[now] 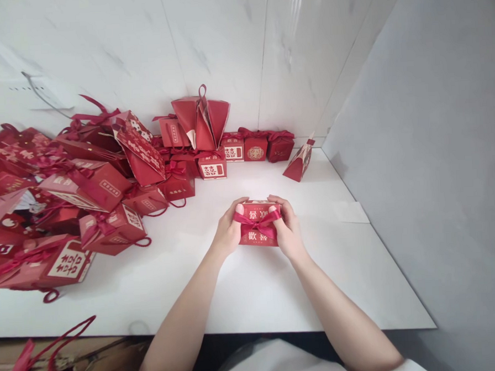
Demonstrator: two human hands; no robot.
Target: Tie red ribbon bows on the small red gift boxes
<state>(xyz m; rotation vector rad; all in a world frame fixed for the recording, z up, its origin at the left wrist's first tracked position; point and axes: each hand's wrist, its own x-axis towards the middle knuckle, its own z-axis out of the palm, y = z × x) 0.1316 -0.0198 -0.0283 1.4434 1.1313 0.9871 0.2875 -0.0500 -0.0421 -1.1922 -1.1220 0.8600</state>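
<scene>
Gripping glossy red box [258, 225] two-handed

I sit at a white table [253, 296] pushed into a corner. Ahead of me the wall [219, 48] is pale marbled tile with thin seams, glossy enough to catch a streak of light. A plain grey wall [436, 142] runs along my right side and meets the table edge. A thin grey cable [44, 99] hangs on the tiles at the left. Below the near left table edge shows some brown cardboard [99, 356]. The light is bright and even.
</scene>
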